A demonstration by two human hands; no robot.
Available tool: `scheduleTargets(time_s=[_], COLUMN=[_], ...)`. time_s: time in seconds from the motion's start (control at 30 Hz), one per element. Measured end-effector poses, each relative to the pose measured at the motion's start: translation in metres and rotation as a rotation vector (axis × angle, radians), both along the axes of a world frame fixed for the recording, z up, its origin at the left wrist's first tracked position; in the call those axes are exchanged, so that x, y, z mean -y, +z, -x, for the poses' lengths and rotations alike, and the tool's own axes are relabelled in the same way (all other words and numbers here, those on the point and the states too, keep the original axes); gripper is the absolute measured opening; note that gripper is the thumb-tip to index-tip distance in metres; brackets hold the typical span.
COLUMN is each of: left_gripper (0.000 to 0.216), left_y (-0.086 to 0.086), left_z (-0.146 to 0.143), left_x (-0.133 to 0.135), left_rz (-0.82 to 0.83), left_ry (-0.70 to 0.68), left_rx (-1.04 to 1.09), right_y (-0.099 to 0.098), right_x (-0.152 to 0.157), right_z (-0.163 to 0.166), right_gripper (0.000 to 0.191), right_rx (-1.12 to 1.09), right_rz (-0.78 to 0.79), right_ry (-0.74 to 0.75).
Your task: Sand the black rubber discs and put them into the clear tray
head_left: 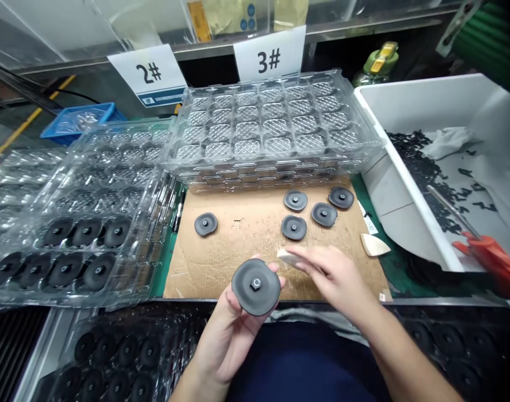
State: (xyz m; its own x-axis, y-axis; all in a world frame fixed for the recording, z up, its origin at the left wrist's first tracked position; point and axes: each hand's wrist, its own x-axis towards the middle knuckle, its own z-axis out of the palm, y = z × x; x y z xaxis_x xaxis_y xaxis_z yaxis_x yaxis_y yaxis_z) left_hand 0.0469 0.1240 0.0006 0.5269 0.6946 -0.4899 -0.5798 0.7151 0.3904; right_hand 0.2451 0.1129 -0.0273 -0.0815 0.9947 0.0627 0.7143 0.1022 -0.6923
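Navy clothing (301,363) closest, bottom edge. Left hand (240,334) grips a black rounded disc (244,290), nut side up, above the front edge of the cardboard sheet (242,245). Right hand (334,273) just beside it, fingers pinching what looks like a small white pad (287,257), partly hidden. Four loose discs (294,227) right on the cardboard, one single disc (205,224) left. Stacked clear trays (275,164) behind; left tray (108,195) has seven discs in its front two rows. White bin (405,178) right, small black parts (426,167) inside.
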Motion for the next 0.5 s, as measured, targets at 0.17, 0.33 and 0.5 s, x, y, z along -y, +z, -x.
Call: scheduleTargets(time_s=[0.17, 0.33, 0.5], left_gripper=[0.051, 0.062, 0.048], left_y=[0.0, 0.001, 0.001], left_z=[0.004, 0.0, 0.006], left_x=[-0.001, 0.002, 0.002], left_rz=[0.01, -0.032, -0.044], left_ry=[-0.001, -0.009, -0.014], left_rx=[0.053, -0.01, -0.058], right_y=[-0.037, 0.032, 0.084], right_x=[0.02, 0.006, 0.009], right_z=[0.004, 0.025, 0.06], right_gripper=[0.031, 0.034, 0.033], right_rx=[0.033, -0.114, -0.176], right_rz=[0.06, -0.064, -0.268], right_ry=[0.043, -0.183, 0.106])
